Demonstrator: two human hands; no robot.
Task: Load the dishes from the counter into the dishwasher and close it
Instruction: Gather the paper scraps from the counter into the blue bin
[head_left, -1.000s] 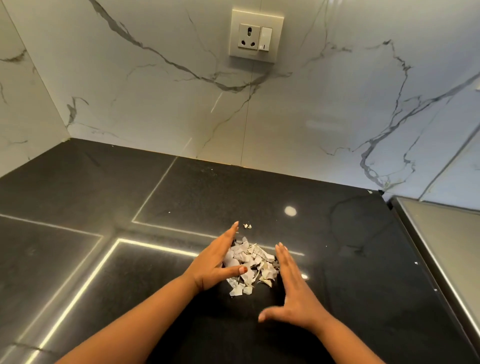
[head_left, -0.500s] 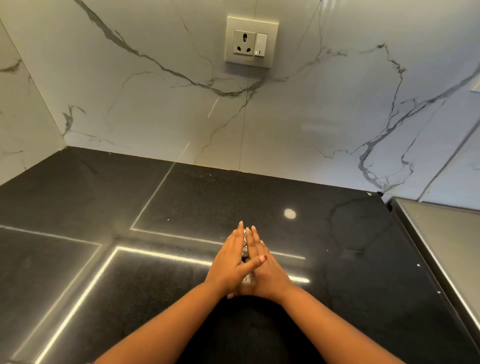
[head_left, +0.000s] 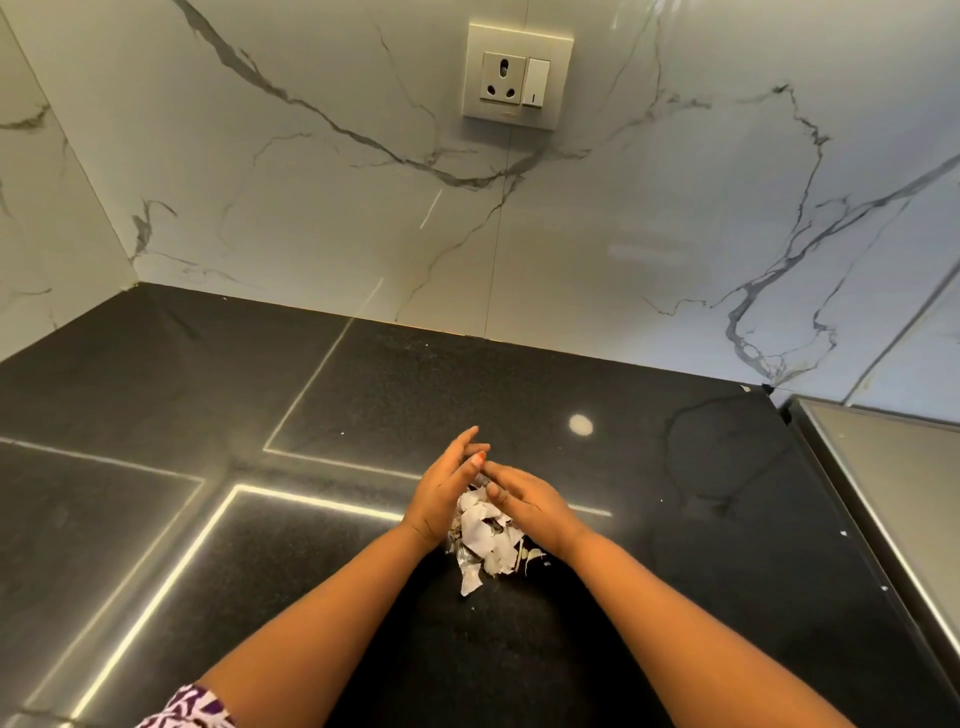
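Overhead, from the head camera: gathers a small heap of white scraps (head_left: 483, 535) on the black counter (head_left: 156, 415), near its middle and well in front of the wall. Presses the left hand (head_left: 444, 491) against the heap's left side, fingers straight and close together, palm turned inward. Lays the right hand (head_left: 524, 501) over the heap's right side, fingers stretched toward the left hand and touching it above the far edge of the pile. Closes neither hand into a fist: both flat and wide, holding the scraps only by squeezing them between the palms. Leaves a few torn pieces sticking out of the near gap between the wrists, one longer strip resting on the counter just below. Cannot tell whether paper or broken ware, nor whether the heap is lifted off the stone.

Shows bare forearms reaching in from the bottom edge, with a purple-and-white patterned sleeve (head_left: 192, 709) at the lower left corner. Behind, a white marble-veined wall (head_left: 311, 208) meeting the counter, with a socket and switch plate (head_left: 519, 75) mounted high above the hands. At right, a grey metal surface (head_left: 893, 478) just beside the counter's edge. On the polished stone, bright line reflections and one round spot of light (head_left: 581, 424) beyond the right hand.
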